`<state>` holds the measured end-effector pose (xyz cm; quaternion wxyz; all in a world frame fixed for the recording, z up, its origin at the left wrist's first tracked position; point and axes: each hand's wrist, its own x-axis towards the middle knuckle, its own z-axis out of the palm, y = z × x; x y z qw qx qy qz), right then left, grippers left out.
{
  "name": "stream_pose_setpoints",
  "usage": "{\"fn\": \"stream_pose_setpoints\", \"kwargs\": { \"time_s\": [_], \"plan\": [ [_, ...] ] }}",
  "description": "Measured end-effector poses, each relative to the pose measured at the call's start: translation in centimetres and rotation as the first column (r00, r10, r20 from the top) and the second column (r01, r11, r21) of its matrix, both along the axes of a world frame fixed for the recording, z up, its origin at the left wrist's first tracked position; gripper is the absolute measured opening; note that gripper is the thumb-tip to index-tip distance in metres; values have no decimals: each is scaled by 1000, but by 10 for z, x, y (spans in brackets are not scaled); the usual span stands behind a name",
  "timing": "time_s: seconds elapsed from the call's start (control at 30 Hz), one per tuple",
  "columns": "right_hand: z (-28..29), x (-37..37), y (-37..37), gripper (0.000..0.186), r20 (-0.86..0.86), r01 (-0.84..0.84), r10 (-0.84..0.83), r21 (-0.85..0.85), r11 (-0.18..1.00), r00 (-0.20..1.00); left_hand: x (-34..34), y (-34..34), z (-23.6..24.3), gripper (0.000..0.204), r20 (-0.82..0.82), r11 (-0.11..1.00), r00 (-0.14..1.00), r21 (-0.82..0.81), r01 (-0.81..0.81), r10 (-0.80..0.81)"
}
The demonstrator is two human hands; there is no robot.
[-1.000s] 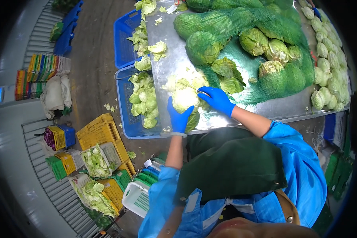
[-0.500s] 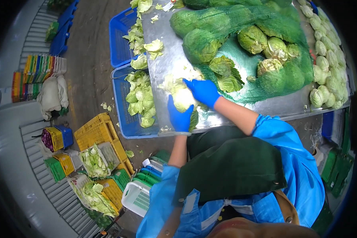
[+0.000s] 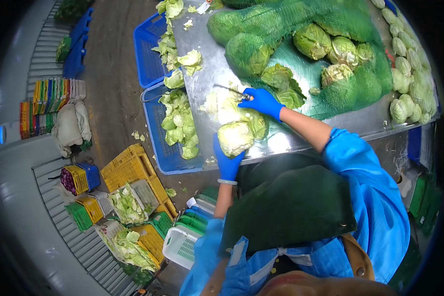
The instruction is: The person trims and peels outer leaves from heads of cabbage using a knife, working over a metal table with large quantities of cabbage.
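Bright, even overhead light, glare on steel table (image 3: 207,74), heavy fisheye-dark rim

Vegetable packing shed, steel table (image 3: 207,74), netted cabbages (image 3: 301,29), stacked plastic crates (image 3: 133,167)

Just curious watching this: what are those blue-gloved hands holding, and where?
Left hand cups a pale green cabbage head from its near side; right hand grips a thin knife by its handle.

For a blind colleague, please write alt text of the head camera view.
A person in blue gloves trims a pale green cabbage head on a steel table: the left hand grips it, the right hand holds a small knife above it. Green net sacks of cabbages lie behind; blue plastic crates of loose leaves stand at the left.
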<state>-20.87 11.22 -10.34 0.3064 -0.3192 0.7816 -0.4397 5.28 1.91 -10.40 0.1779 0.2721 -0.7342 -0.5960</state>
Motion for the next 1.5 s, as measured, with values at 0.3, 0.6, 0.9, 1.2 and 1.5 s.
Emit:
{"fn": "stream_pose_setpoints", "kwargs": {
  "time_s": [0.3,0.6,0.9,1.2,1.5],
  "plan": [
    [11,68,35,83,115,-187,188,-23,982,975,-32,-14,-4,71,175,885,948,346,-312,266],
    [-15,40,43,35,156,-164,183,-125,978,971,-23,-27,-10,59,147,904,976,374,-206,162],
    [73,59,20,52,-130,-138,132,-39,990,983,-21,-47,-3,45,132,860,982,476,-185,138],
    [60,50,25,23,-390,-339,313,3,941,866,-28,-28,23,68,40,907,994,415,76,-102],
    [99,-16,48,71,-199,134,-149,-88,987,968,-61,-37,73,79,-171,770,943,626,-121,287]
  ]
}}
